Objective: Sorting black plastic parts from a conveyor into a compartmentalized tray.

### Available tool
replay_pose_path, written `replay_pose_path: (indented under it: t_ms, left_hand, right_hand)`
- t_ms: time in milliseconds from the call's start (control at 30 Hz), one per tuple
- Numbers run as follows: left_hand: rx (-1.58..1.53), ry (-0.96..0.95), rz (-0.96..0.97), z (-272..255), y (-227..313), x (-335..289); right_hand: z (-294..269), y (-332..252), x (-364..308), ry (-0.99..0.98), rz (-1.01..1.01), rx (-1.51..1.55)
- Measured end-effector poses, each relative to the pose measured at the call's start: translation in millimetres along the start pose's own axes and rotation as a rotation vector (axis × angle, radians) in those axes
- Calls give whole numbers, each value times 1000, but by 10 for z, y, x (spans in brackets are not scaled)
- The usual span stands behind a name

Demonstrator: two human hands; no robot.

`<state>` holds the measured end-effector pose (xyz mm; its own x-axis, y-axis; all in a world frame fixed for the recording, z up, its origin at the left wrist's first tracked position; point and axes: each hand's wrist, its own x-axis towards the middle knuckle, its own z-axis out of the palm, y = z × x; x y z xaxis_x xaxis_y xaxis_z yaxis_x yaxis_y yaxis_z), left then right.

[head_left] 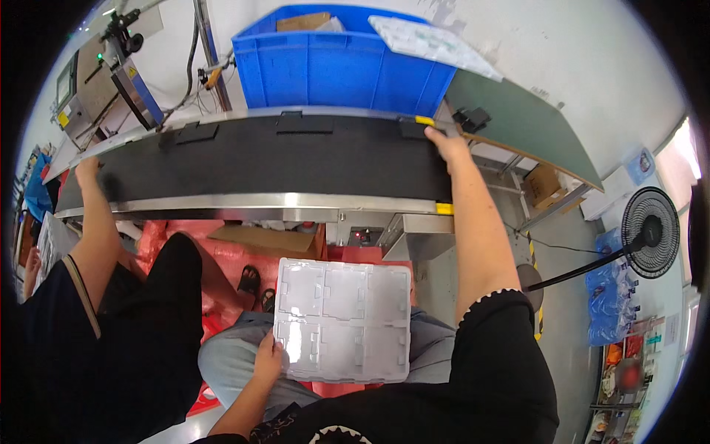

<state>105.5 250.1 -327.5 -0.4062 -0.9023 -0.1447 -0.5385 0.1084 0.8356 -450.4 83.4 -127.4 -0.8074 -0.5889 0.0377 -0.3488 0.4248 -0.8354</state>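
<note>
A white plastic tray (342, 320) with several shallow rectangular compartments rests on my lap. My left hand (269, 358) grips its left edge, thumb on top. My right arm is stretched forward to the far right end of a black conveyor belt (259, 166). There my right hand (447, 145) has its fingers closed at the right end of a flat black piece (416, 130). Two similar flat black pieces, one in the middle (305, 126) and one further left (197, 132), lie along the belt's far edge.
A co-worker's hand (87, 172) is at the belt's left end. Behind the belt stands a blue crate (318, 74) with a white tray (433, 46) across its right corner. A green-topped table (525, 118) and a black fan (651, 231) are at right. Cardboard (262, 238) lies below the belt.
</note>
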Motion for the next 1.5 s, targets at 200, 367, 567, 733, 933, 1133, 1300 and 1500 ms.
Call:
replay_pose_path:
  t_ms: [200, 367, 567, 733, 933, 1133, 1300, 1500]
  left_hand:
    - [202, 16, -248, -96, 282, -83]
    - [-122, 304, 274, -562, 1988, 941]
    - [707, 643, 1218, -491, 3072, 3359]
    - [701, -285, 895, -325, 3540, 3558]
    - [717, 108, 715, -101, 3631, 3228]
    - [128, 31, 524, -501, 3421, 2089]
    - [-349, 156, 286, -701, 2500, 1010]
    - [-367, 324, -64, -191, 905, 749]
  right_hand:
    - [-362, -263, -322, 175, -180, 696]
    - [-1220, -472, -1522, -170, -380, 900]
    - [-1397, -26, -2362, -468, -236, 601]
    - [-1026, 572, -2741, -612, 216, 621]
    - [122, 1065, -2851, -819, 75, 394]
    - [877, 1107, -2856, -665, -458, -84]
    - [669, 962, -3065, -377, -716, -201]
    - [584, 962, -3408, -504, -743, -293]
